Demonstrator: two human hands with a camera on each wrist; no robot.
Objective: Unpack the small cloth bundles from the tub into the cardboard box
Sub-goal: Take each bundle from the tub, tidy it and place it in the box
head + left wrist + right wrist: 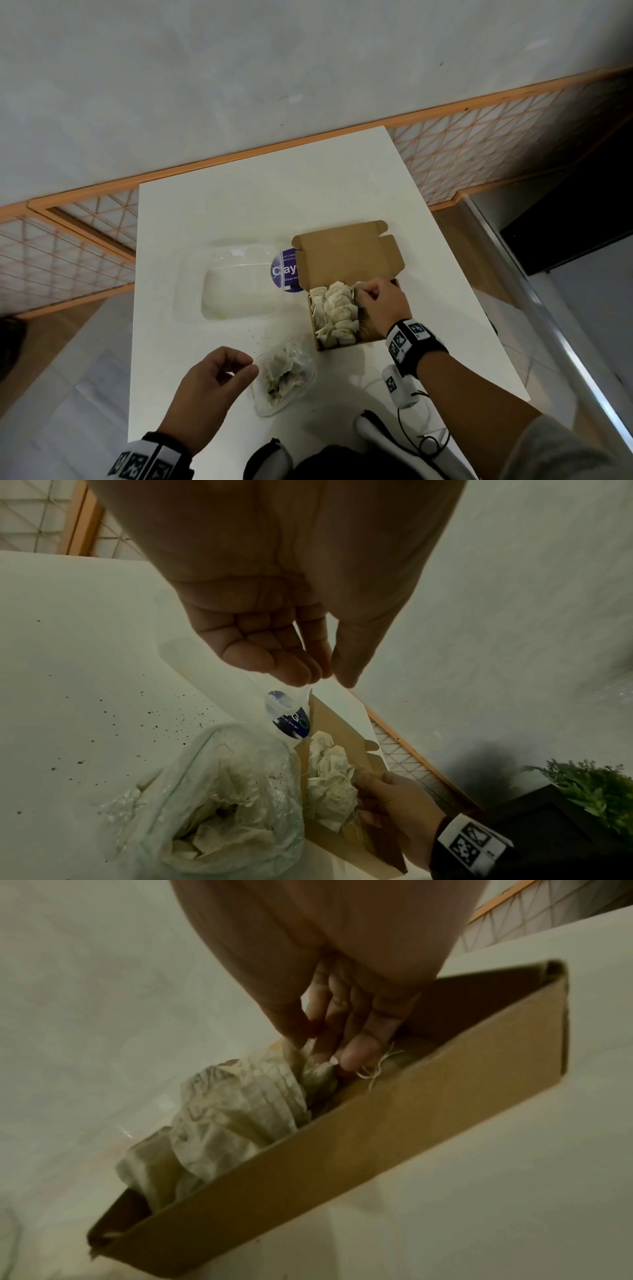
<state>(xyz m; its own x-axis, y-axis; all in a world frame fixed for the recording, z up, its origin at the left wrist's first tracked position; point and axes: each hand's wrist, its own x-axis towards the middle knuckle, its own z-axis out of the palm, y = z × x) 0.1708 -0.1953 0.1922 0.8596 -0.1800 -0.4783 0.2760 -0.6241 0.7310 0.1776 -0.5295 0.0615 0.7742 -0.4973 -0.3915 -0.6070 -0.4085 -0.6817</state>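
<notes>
While the left hand [209,383] hovers over the near part of the white table [212,212], its fingers are loosely curled and it holds nothing. Just beside its fingertips stands a clear tub [284,377] with some pale cloth bundles [279,375] in it. Small dark crumbs [113,718] lie scattered on the table around the tub.

Behind the tub, a little to the right, sits the cardboard box [346,344] with its lid [346,253] folded back and open. Its left part is filled with more bundles [334,311], packed close together. The right hand [380,303] reaches into the far right part of the box, and its thumb and fingers [356,1053] pinch one bundle [308,1064] there; a thin string [375,1069] shows beside the fingertips.

Left of the box lies a clear plastic lid [236,281], and a round purple sticker [286,270] with white letters shows between it and the box.

Beyond the table runs an orange frame with wire mesh [496,137], and behind it a plain grey wall [274,68]. On the right a dark opening [575,219] is seen, and the left wrist view shows a green plant [592,785] there.
</notes>
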